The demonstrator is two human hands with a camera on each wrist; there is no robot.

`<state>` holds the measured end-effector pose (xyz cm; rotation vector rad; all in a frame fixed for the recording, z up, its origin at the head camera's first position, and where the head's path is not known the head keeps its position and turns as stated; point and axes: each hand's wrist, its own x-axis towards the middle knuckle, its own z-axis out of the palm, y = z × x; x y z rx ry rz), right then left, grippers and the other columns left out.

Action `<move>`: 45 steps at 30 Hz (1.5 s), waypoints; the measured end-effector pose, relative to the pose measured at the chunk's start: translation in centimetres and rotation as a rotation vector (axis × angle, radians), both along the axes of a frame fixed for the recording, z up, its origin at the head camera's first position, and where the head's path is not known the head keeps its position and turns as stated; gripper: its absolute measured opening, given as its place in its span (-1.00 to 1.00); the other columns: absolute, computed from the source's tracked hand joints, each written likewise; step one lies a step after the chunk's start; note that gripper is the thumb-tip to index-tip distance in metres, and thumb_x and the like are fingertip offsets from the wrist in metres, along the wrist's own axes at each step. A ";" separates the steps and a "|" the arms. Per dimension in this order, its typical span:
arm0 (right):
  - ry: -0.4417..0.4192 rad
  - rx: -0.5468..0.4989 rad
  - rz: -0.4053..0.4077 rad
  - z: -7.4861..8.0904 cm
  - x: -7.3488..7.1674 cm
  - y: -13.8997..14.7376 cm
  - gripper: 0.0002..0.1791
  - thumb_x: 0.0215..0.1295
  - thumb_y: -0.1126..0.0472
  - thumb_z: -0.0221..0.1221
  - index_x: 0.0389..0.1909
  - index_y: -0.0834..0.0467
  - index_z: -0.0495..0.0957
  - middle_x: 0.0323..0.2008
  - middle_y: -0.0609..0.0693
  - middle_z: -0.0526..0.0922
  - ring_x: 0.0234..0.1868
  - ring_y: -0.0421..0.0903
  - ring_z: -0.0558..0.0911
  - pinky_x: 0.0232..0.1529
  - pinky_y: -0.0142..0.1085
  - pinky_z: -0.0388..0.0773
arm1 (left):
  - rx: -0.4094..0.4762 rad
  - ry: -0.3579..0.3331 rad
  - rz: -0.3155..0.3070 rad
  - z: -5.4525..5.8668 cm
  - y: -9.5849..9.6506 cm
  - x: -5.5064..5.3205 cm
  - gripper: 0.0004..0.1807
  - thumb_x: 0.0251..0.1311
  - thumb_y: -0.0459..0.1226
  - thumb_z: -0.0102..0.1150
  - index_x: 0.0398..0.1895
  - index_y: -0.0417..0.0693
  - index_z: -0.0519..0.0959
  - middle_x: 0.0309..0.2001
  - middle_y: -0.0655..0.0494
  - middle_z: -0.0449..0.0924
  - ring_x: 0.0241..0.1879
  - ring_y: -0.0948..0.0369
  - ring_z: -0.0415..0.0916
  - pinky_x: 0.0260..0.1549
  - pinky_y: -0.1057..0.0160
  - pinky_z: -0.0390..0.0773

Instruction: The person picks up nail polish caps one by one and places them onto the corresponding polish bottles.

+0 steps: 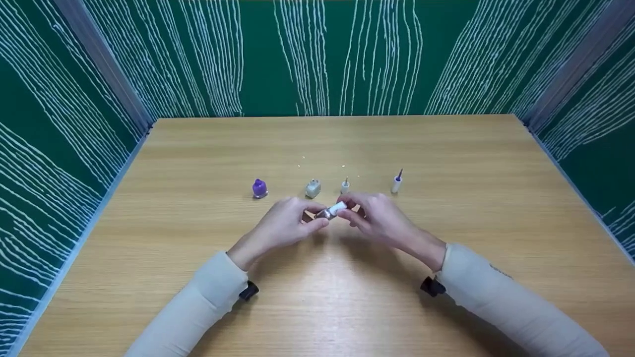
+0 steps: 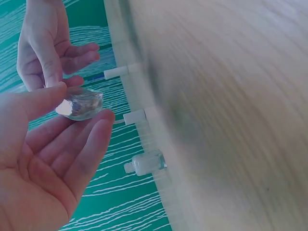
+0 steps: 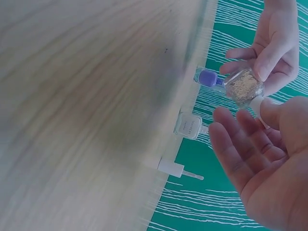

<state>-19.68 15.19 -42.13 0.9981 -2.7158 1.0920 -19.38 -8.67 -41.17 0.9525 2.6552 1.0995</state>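
Observation:
Both hands hold one small glass nail polish bottle [image 1: 325, 214] between them, tilted above the table. Gold glitter shows inside this bottle [image 3: 244, 88] in the right wrist view. My left hand [image 1: 285, 222] pinches the glass body between thumb and fingers. At the other end, my right hand [image 1: 384, 218] pinches the white cap [image 1: 339, 207], which sits at the bottle's neck. Just beyond the hands stands a clear, whitish nail polish bottle [image 1: 313, 188] without a cap. Near the right hand's fingers, a white brush cap [image 1: 345, 187] stands with its brush up.
An uncapped purple nail polish bottle [image 1: 259, 188] stands to the left. Farther right, another white brush cap [image 1: 396, 185] stands upright with a purple-coated brush. Tiny pale specks lie on the wooden table [image 1: 223, 148] behind the bottles. Green, white-streaked panels [image 1: 268, 59] surround the table.

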 end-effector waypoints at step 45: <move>-0.118 0.187 0.017 -1.9 -2.0 -6.0 -0.76 0.28 0.21 0.38 -0.07 0.19 0.69 -0.19 0.02 0.77 -0.12 -0.08 0.73 -0.01 -0.23 0.63 | -0.134 -0.097 0.265 -1.7 -2.4 -0.7 -0.79 0.17 -0.29 0.45 -0.12 -0.07 0.75 -0.34 0.17 0.74 -0.33 0.26 0.64 -0.19 0.14 0.56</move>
